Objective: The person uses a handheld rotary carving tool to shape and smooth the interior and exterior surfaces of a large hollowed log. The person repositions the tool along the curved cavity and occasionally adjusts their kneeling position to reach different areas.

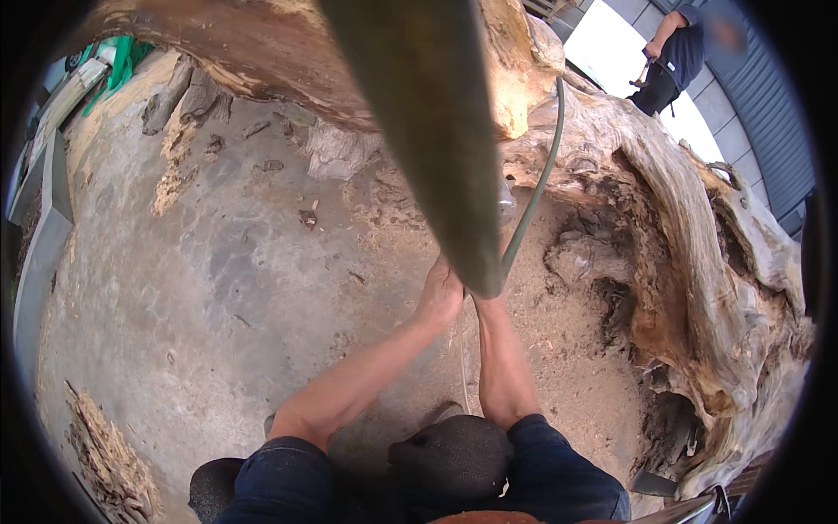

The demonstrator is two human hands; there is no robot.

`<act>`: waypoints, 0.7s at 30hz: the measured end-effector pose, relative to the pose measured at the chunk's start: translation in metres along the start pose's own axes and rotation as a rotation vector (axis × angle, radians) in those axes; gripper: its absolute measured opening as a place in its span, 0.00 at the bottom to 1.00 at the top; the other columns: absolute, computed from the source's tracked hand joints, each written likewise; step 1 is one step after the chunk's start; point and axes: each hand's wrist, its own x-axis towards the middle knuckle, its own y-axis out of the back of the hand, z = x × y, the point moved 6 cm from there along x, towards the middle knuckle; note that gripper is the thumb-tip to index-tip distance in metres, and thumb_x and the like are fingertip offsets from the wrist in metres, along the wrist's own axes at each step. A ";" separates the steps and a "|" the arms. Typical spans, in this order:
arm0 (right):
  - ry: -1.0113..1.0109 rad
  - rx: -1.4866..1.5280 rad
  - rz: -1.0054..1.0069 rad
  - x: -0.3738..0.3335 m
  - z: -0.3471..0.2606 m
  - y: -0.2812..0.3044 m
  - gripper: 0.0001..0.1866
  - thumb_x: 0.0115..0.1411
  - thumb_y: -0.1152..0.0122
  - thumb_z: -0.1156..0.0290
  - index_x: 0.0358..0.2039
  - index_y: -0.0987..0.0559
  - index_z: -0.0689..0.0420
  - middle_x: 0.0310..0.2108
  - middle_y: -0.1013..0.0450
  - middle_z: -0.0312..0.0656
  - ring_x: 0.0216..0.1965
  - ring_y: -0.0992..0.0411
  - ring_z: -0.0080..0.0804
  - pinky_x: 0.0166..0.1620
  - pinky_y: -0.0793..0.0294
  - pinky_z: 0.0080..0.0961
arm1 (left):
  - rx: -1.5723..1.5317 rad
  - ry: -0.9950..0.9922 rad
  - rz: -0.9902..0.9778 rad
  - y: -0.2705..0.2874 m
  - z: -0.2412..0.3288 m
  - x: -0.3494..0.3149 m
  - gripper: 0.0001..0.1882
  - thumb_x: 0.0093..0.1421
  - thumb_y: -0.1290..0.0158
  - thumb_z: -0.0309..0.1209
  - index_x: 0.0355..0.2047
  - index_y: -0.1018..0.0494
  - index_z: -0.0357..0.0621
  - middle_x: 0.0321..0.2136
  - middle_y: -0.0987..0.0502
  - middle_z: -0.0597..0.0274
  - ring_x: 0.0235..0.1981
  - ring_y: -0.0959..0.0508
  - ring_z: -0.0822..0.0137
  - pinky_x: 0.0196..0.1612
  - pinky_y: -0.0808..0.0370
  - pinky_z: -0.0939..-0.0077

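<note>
My two bare forearms reach forward and meet near the middle of the view. My left hand (442, 295) looks closed, but whatever it grips is hidden. Right beside it, my right hand (491, 307) is mostly covered, and its fingers do not show. A blurred dark green band (428, 131), very close to the camera, crosses from the top edge down over both hands. I cannot tell whether either hand touches it. A thin green hose (539, 188) curves from the wood down to the band's lower end. Something pale and shiny (506, 203) shows just beyond the hands.
A big, hollowed, weathered trunk (690, 236) curves along the right, with another thick wooden part (262, 52) across the top. Wood crumbs lie on the concrete floor (236, 288). A rough wood chunk (109, 454) lies lower left. Another person (681, 57) stands at the upper right holding a tool.
</note>
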 end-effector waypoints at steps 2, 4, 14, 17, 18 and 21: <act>-0.010 -0.084 -0.040 -0.007 -0.015 -0.010 0.17 0.50 0.32 0.71 0.39 0.22 0.67 0.31 0.22 0.45 0.34 0.23 0.30 0.38 0.25 0.31 | -0.009 -0.070 0.011 0.005 0.006 -0.003 0.32 0.78 0.64 0.50 0.71 0.46 0.40 0.61 0.31 0.48 0.61 0.30 0.60 0.63 0.32 0.67; -0.012 0.163 -0.019 0.005 -0.002 -0.016 0.17 0.49 0.33 0.73 0.40 0.23 0.66 0.32 0.22 0.43 0.34 0.25 0.29 0.38 0.25 0.30 | 0.107 -0.133 0.056 0.011 0.006 0.006 0.30 0.78 0.66 0.48 0.71 0.46 0.40 0.60 0.30 0.48 0.61 0.29 0.61 0.62 0.32 0.68; 0.041 -0.141 0.022 -0.016 -0.044 -0.026 0.16 0.51 0.34 0.78 0.41 0.22 0.65 0.35 0.22 0.40 0.35 0.25 0.26 0.41 0.25 0.28 | -0.272 -0.214 0.058 0.007 0.015 -0.007 0.30 0.79 0.67 0.46 0.73 0.49 0.42 0.68 0.36 0.47 0.69 0.36 0.55 0.69 0.38 0.68; 0.056 -0.189 0.037 -0.030 -0.055 -0.027 0.17 0.49 0.31 0.77 0.41 0.21 0.63 0.36 0.21 0.39 0.37 0.24 0.26 0.43 0.24 0.26 | -0.330 -0.250 0.046 0.007 0.021 -0.018 0.31 0.78 0.67 0.46 0.74 0.50 0.41 0.69 0.37 0.47 0.70 0.36 0.55 0.69 0.39 0.67; 0.054 -0.194 0.048 -0.034 -0.056 -0.027 0.17 0.49 0.30 0.77 0.41 0.21 0.63 0.36 0.21 0.39 0.37 0.24 0.25 0.43 0.24 0.26 | -0.331 -0.264 0.052 0.008 0.023 -0.021 0.31 0.78 0.67 0.46 0.74 0.50 0.41 0.69 0.37 0.47 0.70 0.36 0.56 0.69 0.39 0.67; 0.068 -0.250 0.050 -0.038 -0.066 -0.032 0.15 0.49 0.30 0.76 0.39 0.20 0.62 0.34 0.21 0.39 0.36 0.23 0.25 0.43 0.24 0.26 | -0.353 -0.272 0.051 0.011 0.026 -0.024 0.32 0.78 0.67 0.48 0.74 0.51 0.41 0.68 0.37 0.47 0.70 0.37 0.56 0.69 0.39 0.67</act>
